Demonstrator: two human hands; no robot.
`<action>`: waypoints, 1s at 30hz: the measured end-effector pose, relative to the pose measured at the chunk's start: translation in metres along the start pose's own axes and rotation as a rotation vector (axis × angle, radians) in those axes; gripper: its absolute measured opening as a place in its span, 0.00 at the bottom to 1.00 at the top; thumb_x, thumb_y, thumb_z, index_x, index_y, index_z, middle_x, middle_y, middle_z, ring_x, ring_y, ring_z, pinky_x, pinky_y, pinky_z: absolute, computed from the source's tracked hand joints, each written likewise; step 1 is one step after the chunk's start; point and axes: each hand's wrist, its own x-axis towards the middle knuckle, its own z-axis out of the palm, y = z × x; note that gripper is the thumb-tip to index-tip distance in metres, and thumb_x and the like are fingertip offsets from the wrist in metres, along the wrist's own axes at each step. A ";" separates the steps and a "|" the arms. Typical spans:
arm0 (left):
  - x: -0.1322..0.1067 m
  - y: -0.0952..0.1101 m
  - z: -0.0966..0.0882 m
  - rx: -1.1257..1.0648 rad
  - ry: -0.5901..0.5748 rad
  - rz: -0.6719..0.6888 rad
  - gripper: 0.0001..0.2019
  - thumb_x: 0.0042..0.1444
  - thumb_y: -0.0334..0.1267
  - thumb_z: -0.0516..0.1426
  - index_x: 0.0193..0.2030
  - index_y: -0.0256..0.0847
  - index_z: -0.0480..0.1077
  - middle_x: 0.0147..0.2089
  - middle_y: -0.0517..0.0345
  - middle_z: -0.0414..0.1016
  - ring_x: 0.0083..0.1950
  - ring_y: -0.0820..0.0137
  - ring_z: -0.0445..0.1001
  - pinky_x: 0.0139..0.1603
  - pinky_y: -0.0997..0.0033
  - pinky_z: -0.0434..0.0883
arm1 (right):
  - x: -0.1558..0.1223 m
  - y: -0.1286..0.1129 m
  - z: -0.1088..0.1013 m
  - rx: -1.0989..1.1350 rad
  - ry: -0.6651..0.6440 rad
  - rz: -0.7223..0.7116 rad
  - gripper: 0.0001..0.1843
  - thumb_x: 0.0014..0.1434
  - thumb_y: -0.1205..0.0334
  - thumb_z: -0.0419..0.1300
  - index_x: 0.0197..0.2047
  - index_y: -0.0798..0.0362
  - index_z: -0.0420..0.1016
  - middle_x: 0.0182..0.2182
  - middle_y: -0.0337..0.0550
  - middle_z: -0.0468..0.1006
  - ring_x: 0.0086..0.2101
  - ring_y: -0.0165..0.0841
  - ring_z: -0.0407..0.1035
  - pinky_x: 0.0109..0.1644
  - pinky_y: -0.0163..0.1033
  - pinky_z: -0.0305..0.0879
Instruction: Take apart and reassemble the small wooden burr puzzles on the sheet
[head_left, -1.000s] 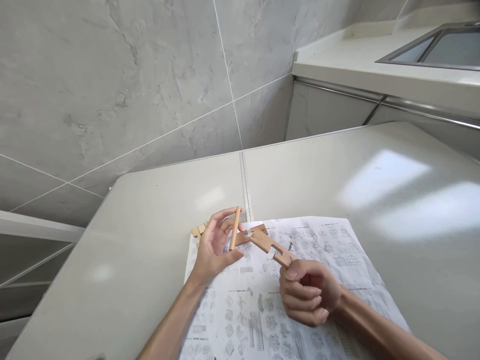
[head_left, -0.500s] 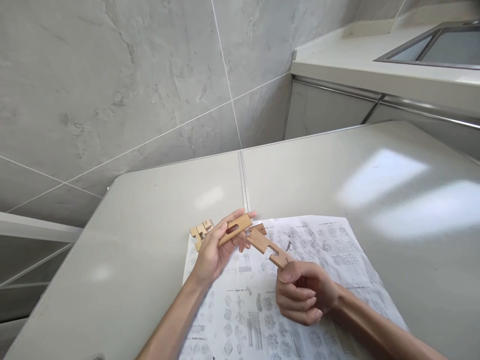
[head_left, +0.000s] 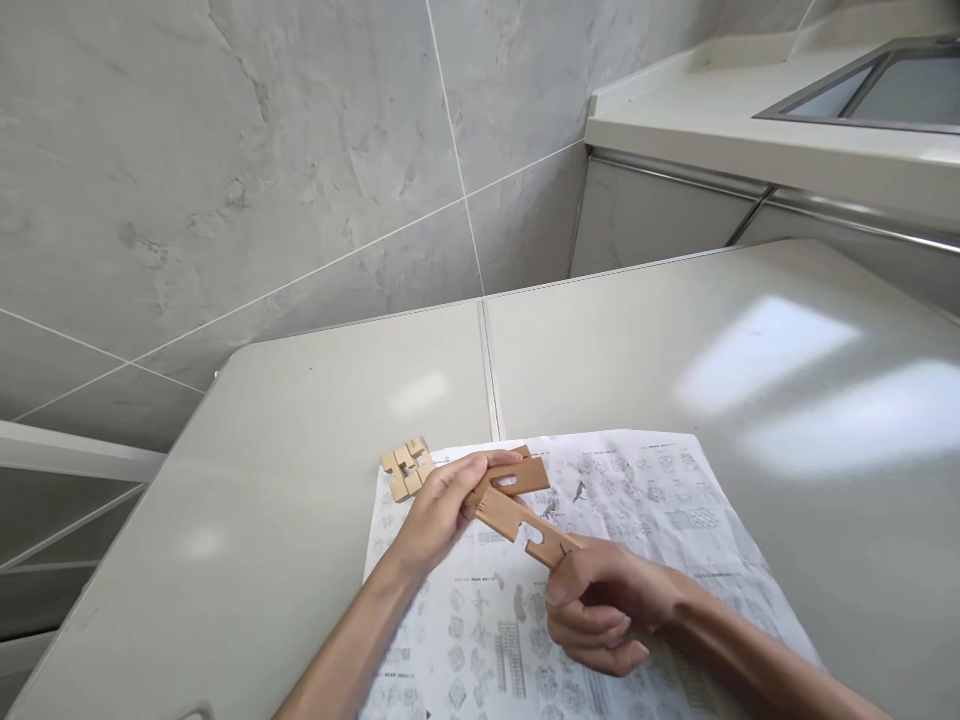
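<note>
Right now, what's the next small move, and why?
Perhaps rotate the notched piece in the right hand so its notch faces the slotted piece in the left hand: they're close together, but the notch opens away from it.

1. The left hand [head_left: 442, 505] is bare, with slender fingers [head_left: 469, 473].
2. The left forearm [head_left: 356, 625] is bare too, slim at the wrist [head_left: 405, 562] and thicker toward the lower edge of the view.
3. The right hand [head_left: 600, 605] is likewise bare; finer marks on it are too small to make out.
4. The right forearm [head_left: 739, 635] is bare as far as it shows, smooth in outline, narrowest near the wrist.
</note>
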 end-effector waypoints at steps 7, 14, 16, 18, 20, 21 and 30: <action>-0.003 -0.001 -0.005 0.023 -0.172 -0.011 0.29 0.64 0.51 0.68 0.67 0.39 0.75 0.53 0.40 0.86 0.55 0.52 0.85 0.53 0.62 0.78 | -0.002 -0.005 0.008 -0.079 0.116 0.040 0.28 0.66 0.53 0.57 0.16 0.50 0.61 0.11 0.30 0.56 0.09 0.25 0.56 0.11 0.29 0.48; -0.002 0.001 -0.006 0.079 -0.099 0.026 0.23 0.66 0.47 0.66 0.65 0.42 0.78 0.67 0.42 0.79 0.61 0.52 0.83 0.60 0.58 0.80 | -0.002 -0.011 0.016 -0.270 0.436 -0.205 0.35 0.74 0.35 0.50 0.22 0.51 0.63 0.12 0.27 0.56 0.10 0.24 0.55 0.13 0.29 0.48; -0.002 0.001 -0.005 0.061 -0.107 0.036 0.22 0.68 0.46 0.65 0.65 0.42 0.77 0.68 0.42 0.77 0.63 0.51 0.81 0.62 0.54 0.80 | -0.002 -0.011 0.018 -0.331 0.538 -0.291 0.36 0.75 0.33 0.48 0.22 0.50 0.62 0.12 0.27 0.56 0.09 0.24 0.54 0.13 0.29 0.48; -0.001 0.002 -0.004 0.031 -0.129 0.050 0.21 0.70 0.46 0.63 0.65 0.42 0.77 0.68 0.41 0.77 0.63 0.50 0.81 0.62 0.51 0.80 | -0.001 -0.012 0.019 -0.398 0.661 -0.346 0.36 0.75 0.34 0.49 0.22 0.50 0.61 0.12 0.28 0.56 0.10 0.24 0.53 0.13 0.29 0.48; 0.000 0.002 -0.004 0.007 -0.138 0.067 0.19 0.71 0.45 0.62 0.64 0.42 0.77 0.69 0.41 0.76 0.62 0.52 0.82 0.63 0.51 0.80 | 0.001 -0.012 0.020 -0.493 0.785 -0.388 0.34 0.75 0.35 0.50 0.23 0.49 0.59 0.12 0.28 0.56 0.10 0.24 0.54 0.14 0.29 0.49; 0.000 0.002 -0.004 0.003 -0.140 0.074 0.18 0.72 0.45 0.61 0.64 0.42 0.77 0.68 0.42 0.77 0.61 0.52 0.82 0.63 0.51 0.80 | 0.002 -0.012 0.020 -0.551 0.849 -0.414 0.32 0.75 0.36 0.52 0.25 0.49 0.60 0.13 0.27 0.57 0.11 0.24 0.55 0.15 0.29 0.51; -0.005 0.006 0.000 0.143 -0.269 0.094 0.18 0.75 0.46 0.56 0.66 0.44 0.68 0.70 0.40 0.72 0.47 0.63 0.85 0.56 0.56 0.80 | 0.004 -0.013 0.021 -0.914 0.993 -0.505 0.19 0.76 0.43 0.54 0.56 0.49 0.66 0.23 0.29 0.70 0.16 0.26 0.60 0.19 0.32 0.56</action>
